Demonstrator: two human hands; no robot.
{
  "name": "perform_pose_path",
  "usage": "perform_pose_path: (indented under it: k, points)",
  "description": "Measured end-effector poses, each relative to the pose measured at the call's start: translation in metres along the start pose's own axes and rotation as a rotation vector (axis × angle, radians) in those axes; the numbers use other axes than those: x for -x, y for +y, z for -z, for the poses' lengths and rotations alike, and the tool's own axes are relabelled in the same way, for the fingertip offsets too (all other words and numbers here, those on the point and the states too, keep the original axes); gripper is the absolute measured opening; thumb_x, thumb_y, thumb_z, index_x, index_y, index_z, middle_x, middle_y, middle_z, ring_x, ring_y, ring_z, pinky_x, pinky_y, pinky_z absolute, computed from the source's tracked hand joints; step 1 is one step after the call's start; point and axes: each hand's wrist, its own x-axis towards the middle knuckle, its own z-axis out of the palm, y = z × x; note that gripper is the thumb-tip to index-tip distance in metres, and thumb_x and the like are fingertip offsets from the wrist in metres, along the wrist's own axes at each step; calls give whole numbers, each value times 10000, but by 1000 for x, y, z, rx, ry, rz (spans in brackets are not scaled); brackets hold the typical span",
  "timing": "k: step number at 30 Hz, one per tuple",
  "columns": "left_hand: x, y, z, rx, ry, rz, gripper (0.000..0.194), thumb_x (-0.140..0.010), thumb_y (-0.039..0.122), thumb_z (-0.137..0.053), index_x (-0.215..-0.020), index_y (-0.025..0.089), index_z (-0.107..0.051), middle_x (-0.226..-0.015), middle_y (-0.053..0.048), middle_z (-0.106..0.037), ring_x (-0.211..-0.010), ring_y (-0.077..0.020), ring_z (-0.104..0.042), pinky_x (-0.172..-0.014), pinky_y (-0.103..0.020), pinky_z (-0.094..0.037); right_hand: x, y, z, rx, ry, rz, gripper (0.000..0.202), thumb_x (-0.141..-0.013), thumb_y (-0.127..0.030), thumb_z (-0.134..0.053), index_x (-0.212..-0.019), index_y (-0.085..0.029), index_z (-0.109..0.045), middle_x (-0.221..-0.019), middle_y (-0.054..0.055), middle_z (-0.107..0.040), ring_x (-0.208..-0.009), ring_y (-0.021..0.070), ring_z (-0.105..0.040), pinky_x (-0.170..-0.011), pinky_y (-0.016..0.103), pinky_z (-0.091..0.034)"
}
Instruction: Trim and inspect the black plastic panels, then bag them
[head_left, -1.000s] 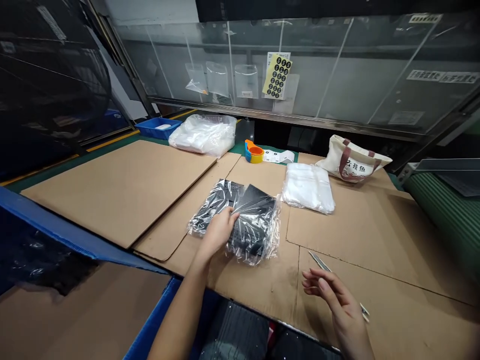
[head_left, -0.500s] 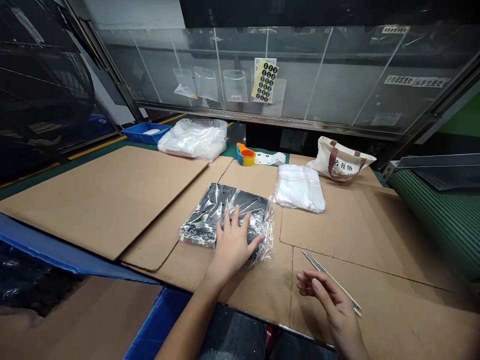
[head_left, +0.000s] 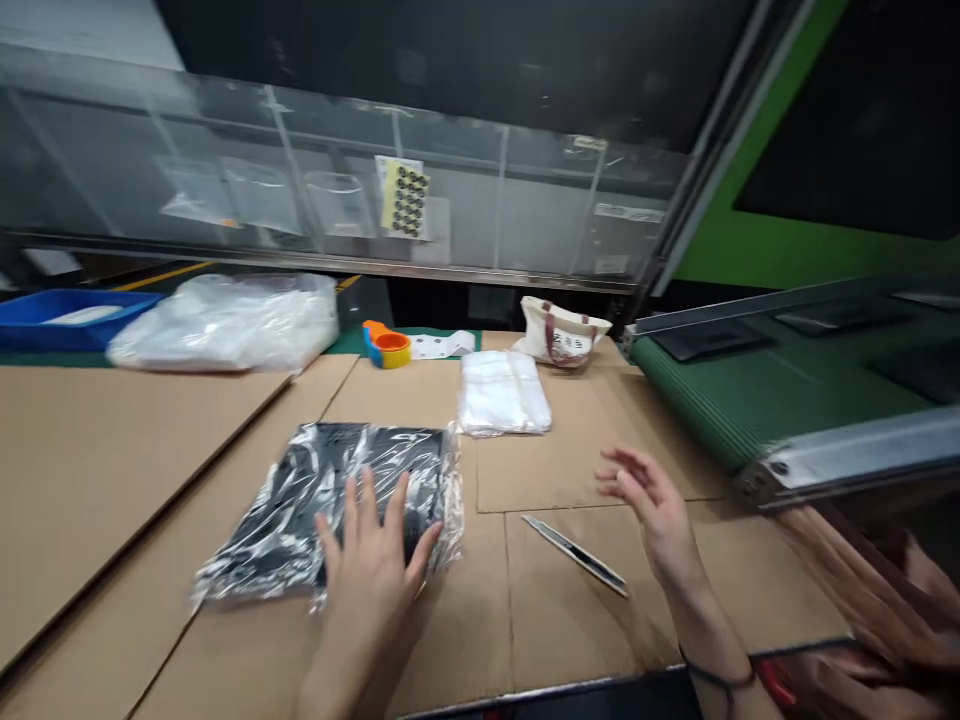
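Resting with fingers spread flat, your left hand (head_left: 371,565) lies on the clear-bagged black goods (head_left: 304,495), pinching nothing. Your right hand (head_left: 661,522) is raised, loosely curled and empty, near the utility knife (head_left: 574,557) on the cardboard (head_left: 600,470). Beyond the goods sit the white bags (head_left: 504,395) and tape dispenser (head_left: 386,346); a green conveyor (head_left: 787,390) stands to your right.

Right hand (head_left: 654,507) now farther from the knife (head_left: 576,556)

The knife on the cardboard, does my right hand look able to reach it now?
Probably yes: your right hand is raised close by and looks empty, and nothing appears to lie on the knife or between them.
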Motion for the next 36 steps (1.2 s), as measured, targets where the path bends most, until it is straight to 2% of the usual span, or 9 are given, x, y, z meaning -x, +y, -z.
perform_pose_path:
  k: [3, 6, 12, 16, 21, 25, 28, 31, 36]
  points:
    - [19, 9, 3, 169, 189, -192, 580, -945, 357, -443, -1472, 151, -317, -1565, -228, -230, -1449, -385, -217, -1103, -633, -275, -58, -19, 20, -165, 225, 73, 432, -712, -323, -730, -1107, -235, -579, -1252, 81, -600, -873, 155, -672, -760, 292, -574]
    - [44, 26, -4, 299, 175, -349, 611, -927, 271, -464, -1500, 208, -259, -1553, -163, -305, -1424, -332, -310, -1078, -520, -401, -118, -40, 38, -191, 397, 102, 457, -746, -190, -648, -1172, -269, -502, -1336, 52, -499, -862, 113, -669, -801, 279, -569]
    - [81, 40, -55, 269, 167, -598, 426, -885, 312, -547, -1281, 157, -542, -1341, -164, -584, -1215, -281, -582, -903, -334, -551, -215, -58, 60, -144, 610, -31, 335, -889, -160, -597, -1208, -191, -498, -1136, 56, -567, -750, 103, -631, -645, 258, -573]
    - [84, 38, -64, 239, 185, -591, 363, -896, 356, -541, -1208, 178, -593, -1286, -127, -634, -1172, -257, -612, -906, -328, -550, -239, -53, 69, -89, 667, -112, 283, -930, -309, -605, -1164, -153, -574, -1110, 71, -613, -887, 179, -637, -712, 337, -575]
    - [84, 40, -56, 256, 196, -568, 328, -901, 336, -531, -1170, 167, -612, -1223, -121, -671, -1104, -250, -651, -863, -330, -578, -245, -57, 73, -42, 703, -129, 236, -933, -298, -602, -1113, -144, -588, -1027, 50, -624, -795, 147, -631, -651, 293, -561]
    - [85, 38, -59, 376, 146, -511, 308, -891, 321, -564, -1164, 187, -607, -1218, -118, -674, -1113, -245, -651, -890, -323, -577, -229, -71, 65, -21, 694, 31, 102, -894, -125, -588, -995, -143, -594, -745, -41, -541, -571, 57, -507, -527, 168, -486]
    - [86, 35, -61, 573, 32, -414, 325, -878, 313, -605, -1193, 232, -597, -1221, -89, -677, -1128, -242, -644, -922, -337, -566, -181, -65, 52, 0, 531, 146, 183, -787, -95, -654, -950, -177, -632, -634, -76, -494, -520, 47, -485, -540, 152, -485]
    - [85, 36, -56, 1004, -183, -152, 337, -914, 388, -551, -1233, 285, -584, -1221, -71, -677, -1137, -241, -637, -962, -376, -540, -104, -38, 38, 48, 288, 158, 286, -629, -169, -801, -895, -175, -698, -613, -56, -546, -507, 76, -526, -509, 185, -479]
    - [69, 58, -31, 1913, -412, 511, 686, -768, 671, -611, -1276, 213, -566, -1162, -138, -684, -1056, -301, -660, -892, -383, -546, 18, 1, 20, 156, -391, -91, 271, -726, -401, -780, -899, -199, -725, -583, -50, -501, -487, 88, -488, -463, 207, -443]
